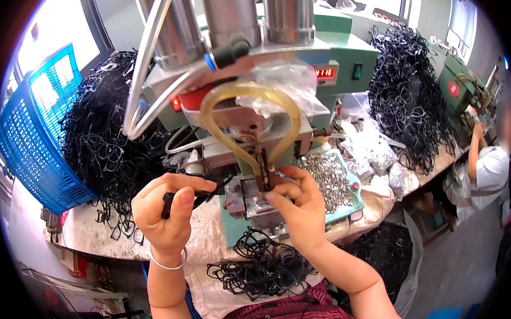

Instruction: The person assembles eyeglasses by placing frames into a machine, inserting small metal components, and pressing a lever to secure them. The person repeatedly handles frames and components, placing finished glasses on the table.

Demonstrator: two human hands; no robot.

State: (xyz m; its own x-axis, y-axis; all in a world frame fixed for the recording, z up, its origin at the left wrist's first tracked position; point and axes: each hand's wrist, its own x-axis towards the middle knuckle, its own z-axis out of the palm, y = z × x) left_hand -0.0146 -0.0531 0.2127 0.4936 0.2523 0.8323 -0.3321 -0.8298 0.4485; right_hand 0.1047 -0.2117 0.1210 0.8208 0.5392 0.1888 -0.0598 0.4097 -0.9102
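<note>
The left hand point(166, 215), curled nearly closed, pinched a black frame point(199, 198) beside the press's metal block point(235, 198). The right hand point(304, 212) was half closed around the narrow tool point(261, 174); its grip could not be told. A sudden press stroke could crush those close fingertips; a loose pinch could let the frame slip.

The fingers of the left hand point(166, 215) covered most of the black piece point(168, 204), so no clue on its full shape. The right hand point(305, 212) blocked part of the press tooling point(255, 201). Steel cylinders point(288, 17) got chopped up top, silvery bits point(325, 179) were too tiny, and the co-worker point(488, 170) had a blurred head.
</note>
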